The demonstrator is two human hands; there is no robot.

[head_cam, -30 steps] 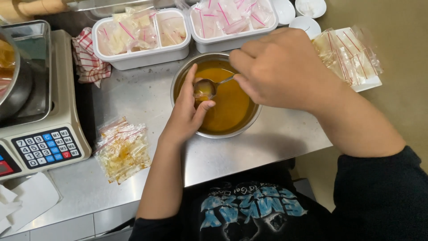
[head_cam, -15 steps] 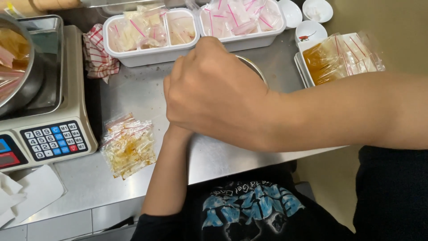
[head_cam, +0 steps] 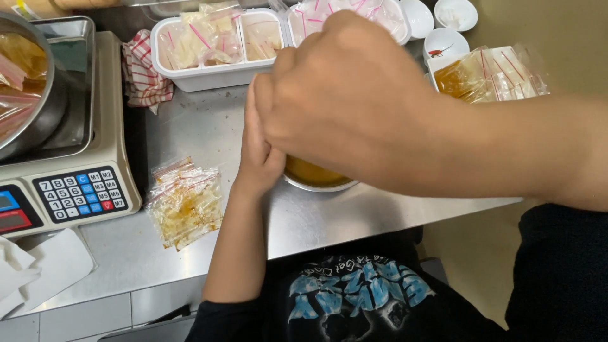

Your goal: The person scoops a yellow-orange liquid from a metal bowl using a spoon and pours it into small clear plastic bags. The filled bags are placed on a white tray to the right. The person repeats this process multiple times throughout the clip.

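Note:
My right hand point(head_cam: 342, 95) is curled into a fist close to the camera and covers most of a metal bowl point(head_cam: 316, 178) of orange-brown sauce. Only the bowl's near rim shows. The spoon this hand held a second ago is hidden under it. My left hand point(head_cam: 259, 158) is at the bowl's left rim, pressed against the right hand, with its fingertips out of sight. A small pile of clear zip bags point(head_cam: 185, 202) smeared with sauce lies on the steel counter to the left of my left forearm.
A digital scale point(head_cam: 76, 190) carries a large metal bowl point(head_cam: 25, 82) at the left. White trays point(head_cam: 209, 76) of bags line the back. Sauce-filled bags point(head_cam: 487, 73), small white dishes point(head_cam: 443, 44), a checked cloth point(head_cam: 144, 69) and white paper point(head_cam: 44, 266) also sit around.
My right hand has risen from over the bowl toward the camera and shifted left, now hiding the spoon and most of the sauce. The left hand stays at the rim.

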